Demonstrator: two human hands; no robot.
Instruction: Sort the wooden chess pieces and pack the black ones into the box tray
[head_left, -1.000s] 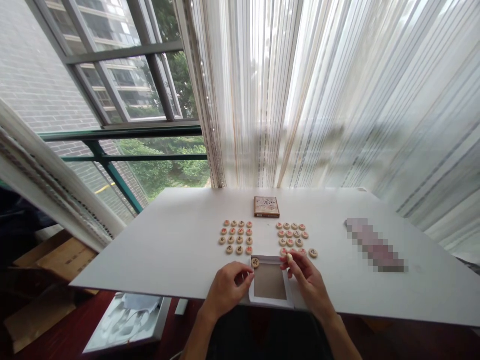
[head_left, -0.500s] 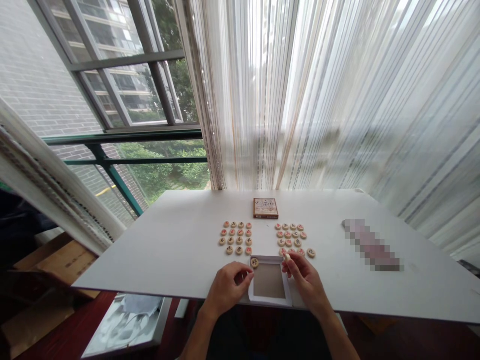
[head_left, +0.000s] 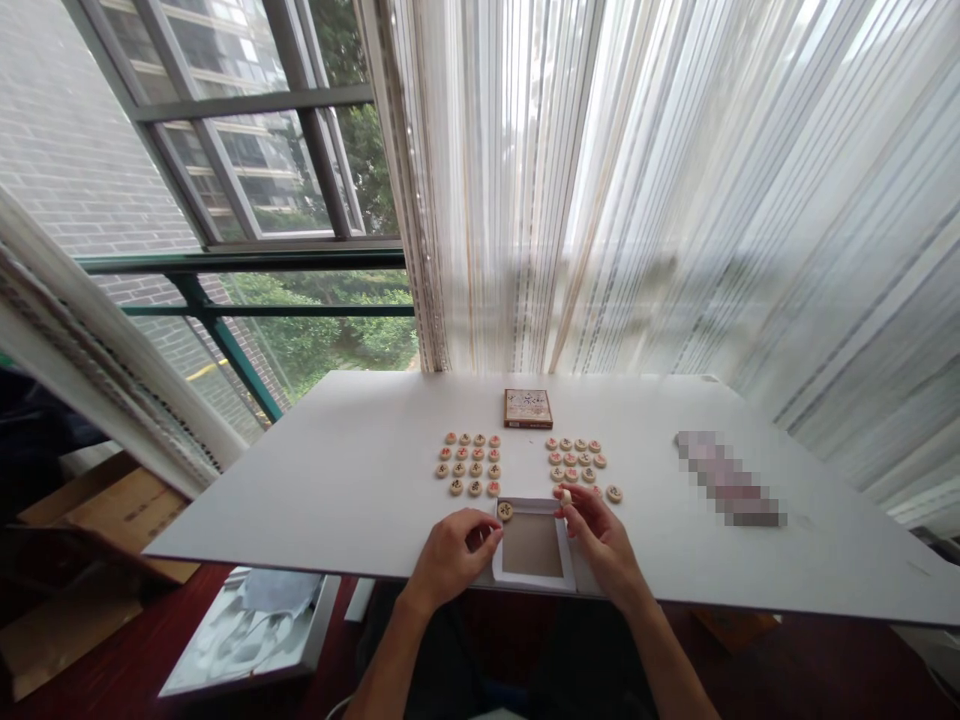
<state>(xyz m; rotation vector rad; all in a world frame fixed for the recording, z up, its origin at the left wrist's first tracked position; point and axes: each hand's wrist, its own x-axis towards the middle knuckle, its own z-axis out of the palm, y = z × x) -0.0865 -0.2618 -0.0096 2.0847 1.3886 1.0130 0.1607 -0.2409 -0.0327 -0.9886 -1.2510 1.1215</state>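
Observation:
Between my hands, at the table's near edge, lies an open white box tray with a brownish bottom. One Chinese chess piece with a dark character sits in its far left corner. My left hand has curled fingers, thumb and index pinched at the tray's left wall. Over the far right corner, my right hand holds another chess piece on edge between thumb and fingers; its character cannot be read. Rows of round pieces form a left group and a right group, partly hidden by my right hand.
A flat printed box lies farther back on the white table. To the right is a blurred-out long item. Striped sheer curtains hang behind. Cardboard boxes and a white box are low at the left.
My right hand has moved slightly left, bringing its chess piece closer over the tray's far right corner. My left hand stays by the tray. The whole view has shifted a little.

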